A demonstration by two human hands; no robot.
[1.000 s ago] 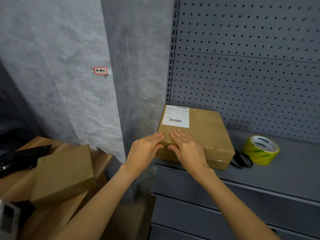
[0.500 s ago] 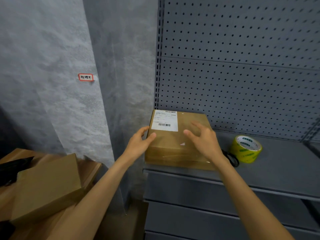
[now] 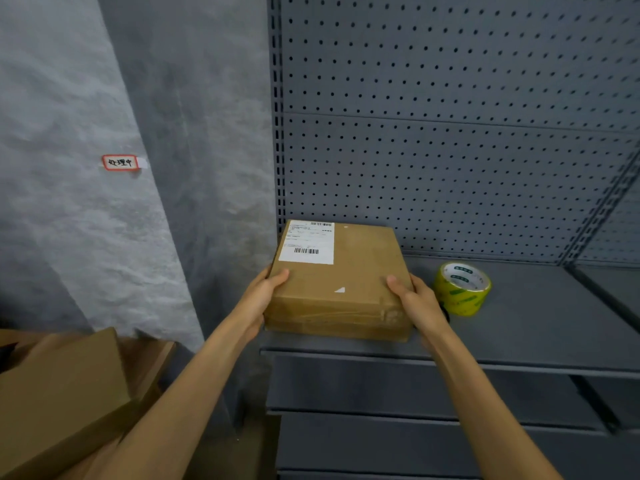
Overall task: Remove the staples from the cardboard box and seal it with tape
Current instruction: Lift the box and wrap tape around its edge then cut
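A flat brown cardboard box [image 3: 341,282] with a white shipping label at its far left corner lies on the grey metal shelf [image 3: 540,327]. My left hand [image 3: 263,296] grips its left side, thumb on top. My right hand [image 3: 414,301] grips its right side, thumb on top. Clear tape runs along the box's front face. A yellow roll of tape [image 3: 462,289] stands on the shelf just right of my right hand. No staples are visible from here.
A grey pegboard [image 3: 450,133] backs the shelf. To the lower left, another brown box [image 3: 59,396] lies on a wooden surface. A small red-framed label [image 3: 120,162] sticks to the grey wall. More shelf levels run below.
My hands went from lying flat on the box's near top edge to spreading apart and gripping its left and right sides. The black scissors seen beside the tape are now hidden behind my right hand.
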